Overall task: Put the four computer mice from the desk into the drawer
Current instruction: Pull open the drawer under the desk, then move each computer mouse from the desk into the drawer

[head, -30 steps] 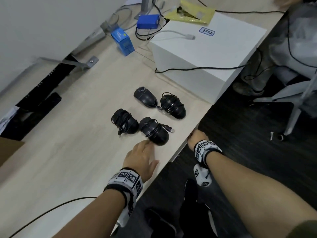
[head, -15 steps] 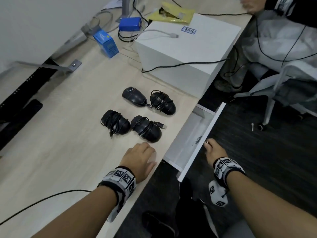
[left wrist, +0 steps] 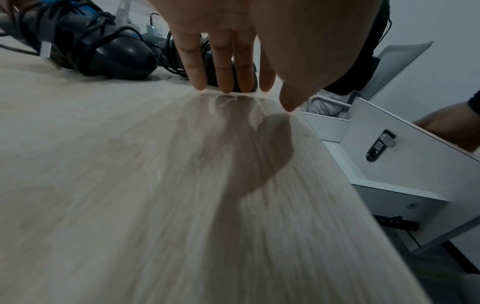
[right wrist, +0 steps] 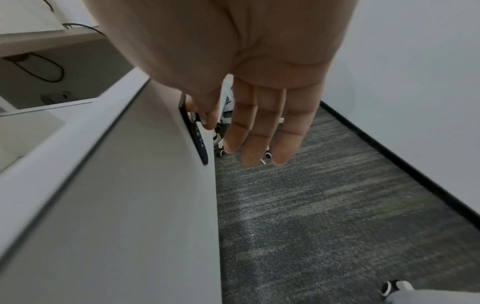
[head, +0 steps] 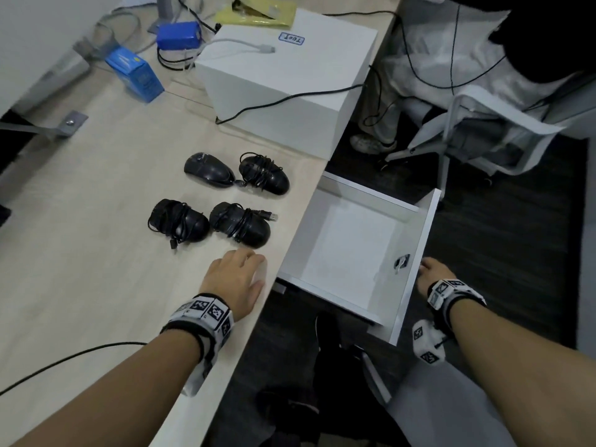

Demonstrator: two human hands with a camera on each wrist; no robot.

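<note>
Four black computer mice lie in two rows on the light wooden desk (head: 96, 259): a bare far-left mouse (head: 209, 171), and three with cables wound round them, a far-right mouse (head: 264, 174), a near-left mouse (head: 179, 221) and a near-right mouse (head: 240, 224). My left hand (head: 245, 266) rests fingertips-down on the desk just short of the near-right mouse (left wrist: 231, 67), fingers straight, holding nothing. The white drawer (head: 371, 195) stands pulled out, with nothing inside. At its front panel (right wrist: 130, 185), my right hand (right wrist: 233, 123) pinches the small lock knob (right wrist: 198, 119) with thumb and forefinger, other fingers straight.
A white box (head: 283, 91) with a black cable over it stands behind the mice. Two blue boxes (head: 135, 74) and a yellow envelope (head: 258, 14) lie further back. A seated person and a white chair (head: 477, 124) are beyond the drawer. Dark carpet (right wrist: 324, 205) lies below.
The drawer has slid from shut to far out, drawn by my right hand at its front. My left hand has stayed on the desk near the closest mouse.
</note>
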